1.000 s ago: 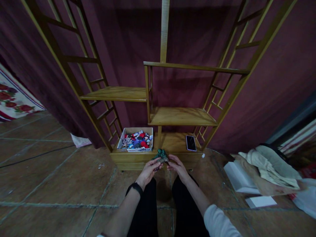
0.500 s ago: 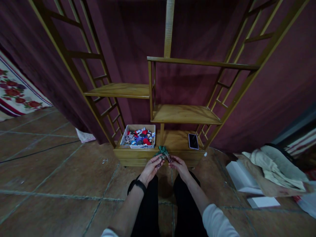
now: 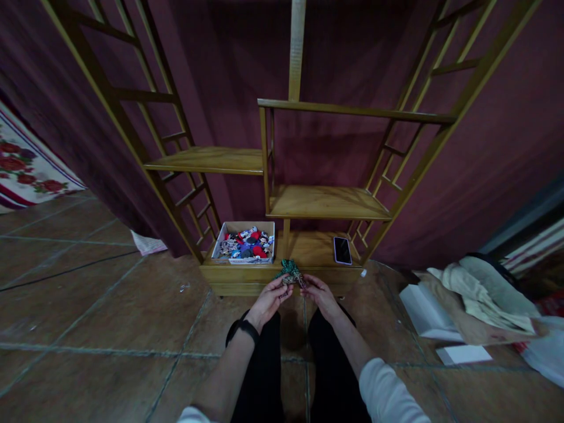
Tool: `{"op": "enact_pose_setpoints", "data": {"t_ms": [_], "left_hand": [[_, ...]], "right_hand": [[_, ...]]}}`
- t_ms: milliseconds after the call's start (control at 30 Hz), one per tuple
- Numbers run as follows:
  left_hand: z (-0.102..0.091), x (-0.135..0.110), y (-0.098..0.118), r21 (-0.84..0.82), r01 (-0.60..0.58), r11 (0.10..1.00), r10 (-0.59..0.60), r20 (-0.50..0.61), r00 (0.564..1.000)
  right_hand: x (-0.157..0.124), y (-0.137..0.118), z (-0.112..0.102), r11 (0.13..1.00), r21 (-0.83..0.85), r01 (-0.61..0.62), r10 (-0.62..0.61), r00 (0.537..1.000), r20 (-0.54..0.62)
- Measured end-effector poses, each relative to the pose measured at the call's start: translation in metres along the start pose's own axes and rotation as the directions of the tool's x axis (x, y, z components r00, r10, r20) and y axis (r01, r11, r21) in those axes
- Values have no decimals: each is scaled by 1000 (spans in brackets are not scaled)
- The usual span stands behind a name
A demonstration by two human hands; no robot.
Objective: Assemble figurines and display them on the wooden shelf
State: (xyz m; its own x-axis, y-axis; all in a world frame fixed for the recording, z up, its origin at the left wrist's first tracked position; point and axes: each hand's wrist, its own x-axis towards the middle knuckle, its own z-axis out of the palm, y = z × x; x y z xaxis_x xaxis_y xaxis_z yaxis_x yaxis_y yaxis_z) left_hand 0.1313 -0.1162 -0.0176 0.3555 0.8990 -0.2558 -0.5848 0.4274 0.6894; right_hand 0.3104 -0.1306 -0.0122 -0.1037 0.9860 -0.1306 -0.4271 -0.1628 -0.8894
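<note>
A small bunched piece of patterned fabric, green at the top and brownish below, looks like a scrunchie. My left hand pinches its left side between thumb and fingers. On the other side, the fingertips of my right hand close on its right edge. Both hands are in front of the shelf's low base, above my knees. Behind and left of them, a white cardboard box holds many small colourful items, red, blue, purple and grey, too small to name one by one.
A wooden shelf unit stands ahead against a dark red curtain. On its bottom board lies a phone. To the right on the tiled floor are a white box, a flat white box and crumpled cloth.
The view has shifted slightly, so the shelf and boxes appear a little further left. Both hands keep hold of the fabric, with hardly any movement.
</note>
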Motion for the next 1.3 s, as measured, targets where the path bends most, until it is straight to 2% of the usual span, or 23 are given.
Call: {"op": "enact_pose_setpoints", "data": {"t_ms": [133, 367, 567, 933, 1100, 1200, 1300], "left_hand": [[2, -1, 0, 15, -24, 1000, 24, 3, 1000], [1, 5, 0, 80, -65, 995, 70, -64, 995], [3, 5, -2, 132, -53, 990, 62, -65, 996], [6, -3, 4, 159, -11, 987, 2, 57, 998], [1, -12, 14, 185, 42, 982, -67, 132, 989], [-1, -15, 17, 199, 53, 979, -82, 138, 987], [1, -15, 15, 189, 37, 981, -58, 107, 993]], "right_hand": [[2, 1, 0, 1000, -15, 0, 0, 1000, -2], [1, 1, 1, 970, -234, 62, -48, 997, 65], [1, 0, 3, 940, -321, 112, -93, 993, 77], [6, 7, 0, 939, -342, -32, 35, 999, 2], [6, 10, -2, 936, -337, -104, 132, 989, 61], [7, 13, -3, 940, -323, -113, 145, 987, 76], [9, 17, -2, 945, -303, -125, 137, 990, 20]]}}
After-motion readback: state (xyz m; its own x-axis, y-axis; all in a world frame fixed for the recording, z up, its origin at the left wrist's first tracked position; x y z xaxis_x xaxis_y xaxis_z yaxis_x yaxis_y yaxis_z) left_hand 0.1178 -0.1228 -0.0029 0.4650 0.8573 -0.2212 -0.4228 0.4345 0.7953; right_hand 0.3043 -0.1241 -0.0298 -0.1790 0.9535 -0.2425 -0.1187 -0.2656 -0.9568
